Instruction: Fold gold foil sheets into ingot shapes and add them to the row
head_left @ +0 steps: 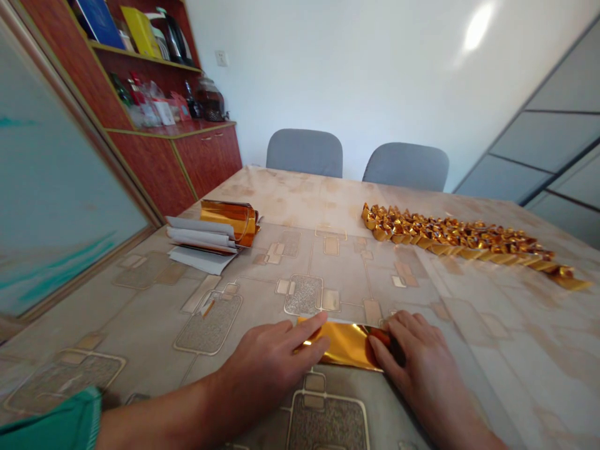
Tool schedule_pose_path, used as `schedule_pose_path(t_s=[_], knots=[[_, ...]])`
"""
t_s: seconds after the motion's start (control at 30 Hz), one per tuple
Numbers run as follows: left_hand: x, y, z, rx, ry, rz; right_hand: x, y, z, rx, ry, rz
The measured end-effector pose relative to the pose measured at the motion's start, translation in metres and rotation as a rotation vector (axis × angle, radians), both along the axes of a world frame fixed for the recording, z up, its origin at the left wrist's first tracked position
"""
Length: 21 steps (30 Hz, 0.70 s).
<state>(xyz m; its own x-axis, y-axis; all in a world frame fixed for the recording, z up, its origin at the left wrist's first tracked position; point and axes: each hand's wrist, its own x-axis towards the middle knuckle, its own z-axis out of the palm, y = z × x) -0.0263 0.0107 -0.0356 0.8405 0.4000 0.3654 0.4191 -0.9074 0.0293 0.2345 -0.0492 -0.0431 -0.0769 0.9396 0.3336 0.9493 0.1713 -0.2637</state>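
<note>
A folded strip of shiny gold foil paper [349,345] lies on the table in front of me. My left hand [277,355] holds its left end, with the index finger along the top edge and the thumb on the foil. At the other end, my right hand [417,356] grips the strip between thumb and fingers. Part of that end is hidden by the hand. Farther left sits a loose stack of foil sheets [229,215], gold on one side and pale grey on the other, some curled. To the right stretch rows of folded gold foil pieces [450,234], set close together.
The patterned table cover [262,300] runs under everything. Two grey chairs [304,152] stand at the far edge, by the white wall. A red-brown cabinet [206,156] with bottles and boxes is at the back left, beside a framed glass panel [60,187].
</note>
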Motion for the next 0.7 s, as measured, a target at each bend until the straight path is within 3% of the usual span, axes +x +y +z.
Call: schedule_pose_path(t_s=[0.17,0.33,0.5,0.7], knots=[[0.004,-0.008,0.007,0.019,-0.054,-0.082,0.001,0.001,-0.002,0.006,0.019,0.017],[0.008,-0.014,0.012,-0.157,0.043,-0.222,0.0,0.0,-0.001,-0.009,0.038,0.025],[0.006,-0.014,0.018,-0.326,0.111,-0.228,0.001,-0.001,0.0,-0.031,0.024,0.027],[0.004,-0.016,0.02,-0.37,0.139,-0.217,0.001,0.0,0.0,-0.006,0.003,0.047]])
